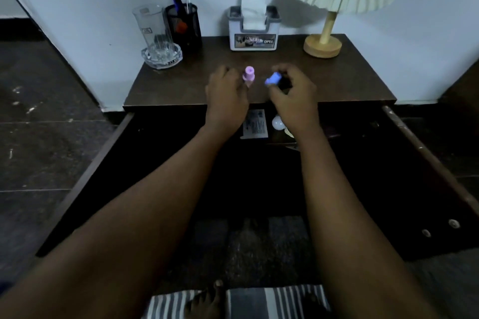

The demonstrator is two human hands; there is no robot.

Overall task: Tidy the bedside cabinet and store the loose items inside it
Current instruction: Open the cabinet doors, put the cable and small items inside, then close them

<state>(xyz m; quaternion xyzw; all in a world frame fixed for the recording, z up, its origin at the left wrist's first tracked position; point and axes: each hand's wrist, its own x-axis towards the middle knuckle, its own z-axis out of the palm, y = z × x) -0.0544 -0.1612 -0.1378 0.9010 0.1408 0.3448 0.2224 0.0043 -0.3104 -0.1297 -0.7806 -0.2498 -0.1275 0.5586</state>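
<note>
Over the front middle of the dark cabinet top (pixel 166 85), my left hand (pixel 225 96) is closed around a small pink-capped bottle (pixel 249 74) that stands upright. Beside it, my right hand (pixel 295 93) grips a small blue-capped item (pixel 272 78), tilted to the left; its dark body is mostly hidden by my fingers. Below the top, the drawer (pixel 85 176) is pulled wide open. Inside it lie a printed card (pixel 255 124) and a white round object (pixel 277 122), partly covered by my right wrist.
At the back of the top stand a glass in a glass ashtray (pixel 160 57), a black mesh pen holder (pixel 185 26), a tissue box (pixel 255 33) and a pleated-shade lamp (pixel 322 45). Dark floor lies to the left. A striped cloth (pixel 259 303) is at the bottom edge.
</note>
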